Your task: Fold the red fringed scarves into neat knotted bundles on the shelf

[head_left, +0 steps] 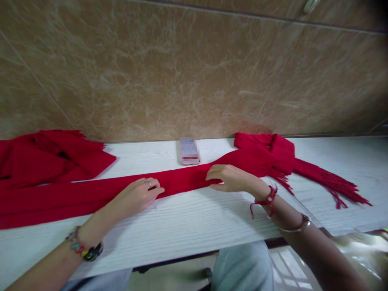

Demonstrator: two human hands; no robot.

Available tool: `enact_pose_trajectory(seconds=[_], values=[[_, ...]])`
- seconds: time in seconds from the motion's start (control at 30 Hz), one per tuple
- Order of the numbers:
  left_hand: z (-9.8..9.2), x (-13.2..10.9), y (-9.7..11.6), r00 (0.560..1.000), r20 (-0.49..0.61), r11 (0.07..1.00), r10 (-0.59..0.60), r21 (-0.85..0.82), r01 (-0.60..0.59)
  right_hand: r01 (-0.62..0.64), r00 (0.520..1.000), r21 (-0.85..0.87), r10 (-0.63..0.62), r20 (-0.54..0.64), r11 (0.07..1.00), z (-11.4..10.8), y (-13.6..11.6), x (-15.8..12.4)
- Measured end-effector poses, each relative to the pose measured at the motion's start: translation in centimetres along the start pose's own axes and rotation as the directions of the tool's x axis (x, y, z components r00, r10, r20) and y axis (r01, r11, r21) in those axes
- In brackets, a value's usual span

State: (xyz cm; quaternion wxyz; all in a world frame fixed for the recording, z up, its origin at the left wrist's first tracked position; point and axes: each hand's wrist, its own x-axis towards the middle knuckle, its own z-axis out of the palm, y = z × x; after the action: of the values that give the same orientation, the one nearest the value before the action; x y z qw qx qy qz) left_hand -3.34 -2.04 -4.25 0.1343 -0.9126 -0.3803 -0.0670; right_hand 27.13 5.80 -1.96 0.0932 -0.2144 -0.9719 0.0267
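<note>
A long red scarf [182, 181] lies stretched across the white wood-grain table [188, 222], with fringed ends at the right [333, 186] and a bunched heap at the left [45, 157]. My left hand [138, 196] rests on the scarf's near edge with its fingers curled down onto the cloth; a ring shows on one finger. My right hand [228, 178] is closed on the scarf's near edge a little to the right, thumb under the fabric. Both wrists wear bracelets.
A phone [189, 150] lies flat at the back of the table against the brown marble-patterned wall [194, 72]. My knees in grey trousers [242, 266] show below the table's front edge.
</note>
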Motion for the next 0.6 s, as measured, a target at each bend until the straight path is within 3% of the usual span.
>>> enact_pose_trajectory(seconds=[0.13, 0.27, 0.37, 0.47, 0.6], values=[[0.1, 0.0, 0.1, 0.997, 0.026, 0.991, -0.068, -0.11, 0.07, 0.028, 0.995, 0.026, -0.025, -0.094, 0.999, 1.1, -1.5, 0.8], [0.2, -0.2, 0.2, 0.981, 0.151, 0.964, -0.118, -0.22, 0.15, 0.061, 0.994, 0.066, -0.067, 0.091, 0.996, 2.9, -2.8, 1.2], [0.3, -0.3, 0.3, 0.965, 0.225, 0.954, -0.135, -0.233, 0.188, 0.036, 0.986, 0.085, -0.049, 0.157, 0.996, 3.3, -2.9, 1.0], [0.1, -0.3, 0.4, 0.974, 0.169, 0.961, -0.147, -0.21, 0.182, 0.048, 0.991, 0.08, -0.058, 0.119, 0.996, 3.0, -2.7, 1.1], [-0.7, -0.9, 0.0, 0.982, 0.071, 0.973, -0.176, -0.138, 0.185, 0.035, 0.999, 0.025, -0.034, -0.039, 0.999, 2.8, -3.9, 2.9]])
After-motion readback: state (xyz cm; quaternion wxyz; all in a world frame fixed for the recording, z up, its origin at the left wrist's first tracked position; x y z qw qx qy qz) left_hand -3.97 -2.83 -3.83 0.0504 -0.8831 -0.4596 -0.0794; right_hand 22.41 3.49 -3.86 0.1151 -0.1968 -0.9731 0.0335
